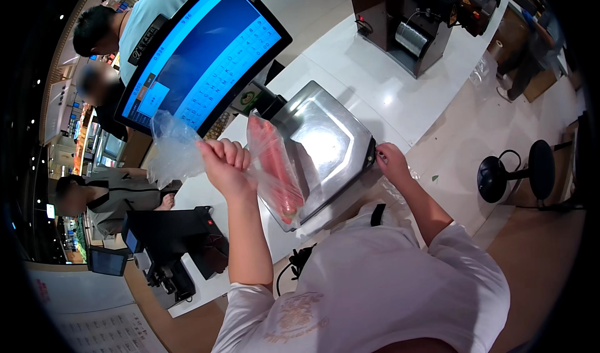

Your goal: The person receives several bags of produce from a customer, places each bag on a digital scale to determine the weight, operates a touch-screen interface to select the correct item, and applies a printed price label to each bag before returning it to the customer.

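My left hand [224,166] is closed in a fist around the gathered neck of a clear plastic bag [172,154], whose loose top sticks out beyond the fist. Several long red vegetables [274,163], possibly carrots, fill the body of the bag. That filled part hangs over the left side of a weighing scale with a stainless-steel platform [323,135]; whether it touches the steel is unclear. At the scale's black right corner, my right hand [393,163] has its fingers curled against or just beside the edge. Its fingertips are partly hidden.
A lit touchscreen monitor [206,48] stands behind the scale. On the white counter [361,76] is a machine with a wire spool [412,39]. A black device [171,240] stands at left. People [112,198] are across the counter. A black stool [515,170] stands right.
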`<state>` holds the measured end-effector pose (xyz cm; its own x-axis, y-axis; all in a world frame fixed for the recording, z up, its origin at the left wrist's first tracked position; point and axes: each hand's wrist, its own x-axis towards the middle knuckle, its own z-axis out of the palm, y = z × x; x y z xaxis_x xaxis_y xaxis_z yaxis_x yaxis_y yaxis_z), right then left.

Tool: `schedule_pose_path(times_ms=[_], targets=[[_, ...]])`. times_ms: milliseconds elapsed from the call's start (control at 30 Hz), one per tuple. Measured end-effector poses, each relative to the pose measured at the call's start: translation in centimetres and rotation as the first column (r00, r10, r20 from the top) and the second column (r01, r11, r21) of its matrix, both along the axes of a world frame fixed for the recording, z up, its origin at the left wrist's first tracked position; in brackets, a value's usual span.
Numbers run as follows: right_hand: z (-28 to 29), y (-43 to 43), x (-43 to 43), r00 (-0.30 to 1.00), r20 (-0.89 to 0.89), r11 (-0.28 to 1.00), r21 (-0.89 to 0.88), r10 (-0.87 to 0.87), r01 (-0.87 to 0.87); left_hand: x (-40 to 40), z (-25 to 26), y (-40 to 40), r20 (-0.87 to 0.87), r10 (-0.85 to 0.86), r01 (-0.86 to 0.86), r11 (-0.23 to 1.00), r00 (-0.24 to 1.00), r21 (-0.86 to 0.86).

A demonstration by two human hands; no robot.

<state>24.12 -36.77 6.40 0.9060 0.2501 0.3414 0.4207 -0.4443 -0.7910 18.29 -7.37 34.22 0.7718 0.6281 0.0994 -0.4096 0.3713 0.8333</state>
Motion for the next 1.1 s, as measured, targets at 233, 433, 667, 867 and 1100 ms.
schedule_pose_path(times_ms=[233, 433, 667, 867, 1100], targets=[[-1.9, -0.1, -0.5, 0.99, -0.01, 0.99, -0.005, -0.143, 0.143, -1.9, 3.4, 0.6, 0.173, 0.009, 0.003, 0.998, 0.985, -0.065], [8.8, 1.6, -2.0, 0.773, -0.622, 0.628, 0.553, -0.126, 0.547, -2.9, 5.9, 0.0, 0.316, 0.046, -0.033, 0.998, 0.948, -0.046], [21.4, 12.0, -6.3, 0.504, -0.345, 0.206, 0.927, 0.792, 0.313, -2.6, 7.1, -2.3, 0.42, 0.051, -0.065, 0.998, 0.906, 0.02], [24.8, 14.2, -7.8, 0.566, -0.349, 0.346, 0.931, 0.747, 0.118, -3.6, 7.7, -2.8, 0.556, -0.167, 0.126, 0.986, 0.814, 0.11], [25.0, 15.3, -9.2, 0.584, -0.331, 0.374, 0.926, 0.741, 0.051, -5.2, 8.6, -4.1, 0.645, -0.237, 0.154, 0.971, 0.726, 0.183]])
